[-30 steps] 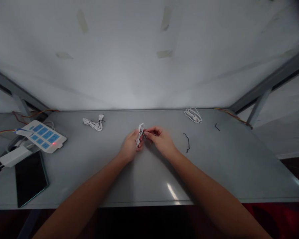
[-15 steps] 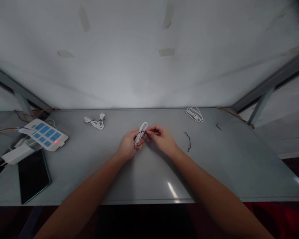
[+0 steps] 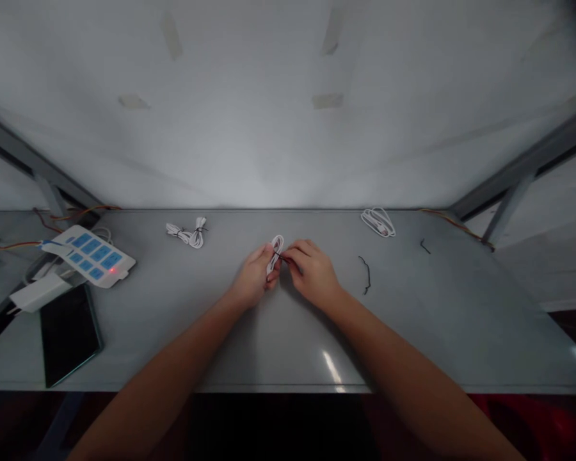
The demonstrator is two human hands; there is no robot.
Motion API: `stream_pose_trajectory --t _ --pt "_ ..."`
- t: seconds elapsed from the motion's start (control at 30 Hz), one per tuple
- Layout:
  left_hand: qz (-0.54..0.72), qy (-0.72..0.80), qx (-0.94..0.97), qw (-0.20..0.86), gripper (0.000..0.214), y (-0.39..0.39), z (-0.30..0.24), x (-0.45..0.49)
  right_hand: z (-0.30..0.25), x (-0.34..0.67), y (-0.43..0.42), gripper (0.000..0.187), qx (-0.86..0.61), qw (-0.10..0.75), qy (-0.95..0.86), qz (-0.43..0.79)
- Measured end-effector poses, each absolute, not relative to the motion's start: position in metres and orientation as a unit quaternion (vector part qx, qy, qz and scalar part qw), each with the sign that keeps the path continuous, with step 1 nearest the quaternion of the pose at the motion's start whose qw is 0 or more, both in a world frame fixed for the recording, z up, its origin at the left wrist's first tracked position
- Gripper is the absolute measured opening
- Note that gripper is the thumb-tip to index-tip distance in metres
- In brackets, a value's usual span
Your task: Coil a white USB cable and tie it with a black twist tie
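Observation:
A coiled white cable [image 3: 278, 244] is in my left hand [image 3: 253, 276], whose thumb lies over the coil and whose fingers curl beneath it. Around the coil's middle runs a thin black twist tie [image 3: 280, 256]. My right hand [image 3: 314, 269] pinches the end of that tie just to the right of the cable. Two loose black ties lie on the table to my right: a longer bent tie [image 3: 367, 275] and a short bent tie [image 3: 425, 246].
On the grey table [image 3: 288, 349], a tied white cable bundle [image 3: 192, 235] lies left and another coiled white cable [image 3: 378, 222] back right. At left are a power strip [image 3: 91, 256] with a lit red light, a white charger [image 3: 41, 292] and a dark tablet [image 3: 71, 336].
My left thumb has moved up over the coil, covering more of it. My right fingers have closed together on the tie's end. The view has shifted slightly.

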State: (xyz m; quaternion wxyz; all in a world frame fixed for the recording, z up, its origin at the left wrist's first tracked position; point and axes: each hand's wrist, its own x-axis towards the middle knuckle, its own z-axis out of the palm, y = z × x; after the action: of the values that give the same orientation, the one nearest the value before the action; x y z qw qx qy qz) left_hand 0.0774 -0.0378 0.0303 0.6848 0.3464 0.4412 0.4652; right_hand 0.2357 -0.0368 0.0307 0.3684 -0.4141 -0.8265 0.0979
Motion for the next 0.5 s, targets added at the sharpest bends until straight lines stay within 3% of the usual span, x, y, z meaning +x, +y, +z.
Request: stream_pose_trajectory --t 0.3,0.5 --pt "0.463 0.471 0.366 0.656 0.043 -0.0370 0.0287 0.0783 0.0313 0.2285 -0.0428 0.030 -0.405 0.343 -0.847 0.036" --pt "0.449 0.477 0.398 0.642 0.050 -0.0365 0.0246 0.0749 0.0277 0.2276 -0.0419 0.029 -0.417 0.371 -0.825 0.083"
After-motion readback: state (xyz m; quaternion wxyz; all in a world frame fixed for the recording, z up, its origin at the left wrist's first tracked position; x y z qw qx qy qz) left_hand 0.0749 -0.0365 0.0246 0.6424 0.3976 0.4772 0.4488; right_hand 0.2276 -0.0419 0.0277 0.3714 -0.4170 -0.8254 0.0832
